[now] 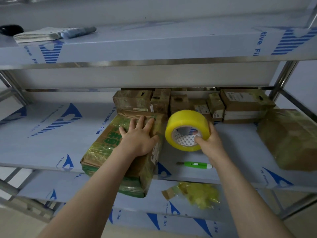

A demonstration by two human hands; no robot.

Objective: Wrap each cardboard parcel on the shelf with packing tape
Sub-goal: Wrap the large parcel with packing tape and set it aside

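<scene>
Right grip [210, 143] is clutching the tape roll [186, 121], your left grip [138, 136] is pressing flat on the centre parcel [103, 152]; you're mid-wrap, probably needing the tape's free end next.

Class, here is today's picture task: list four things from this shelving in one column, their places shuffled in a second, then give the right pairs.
Things: 1 tape roll; 2 green knife; 3 marker pen; 4 crumpled tape scraps.
Places: A on the top shelf; B on the lower shelf; C in the right hand; D lying on the middle shelf.
Pairs: 1-C, 2-D, 3-A, 4-B.
</scene>
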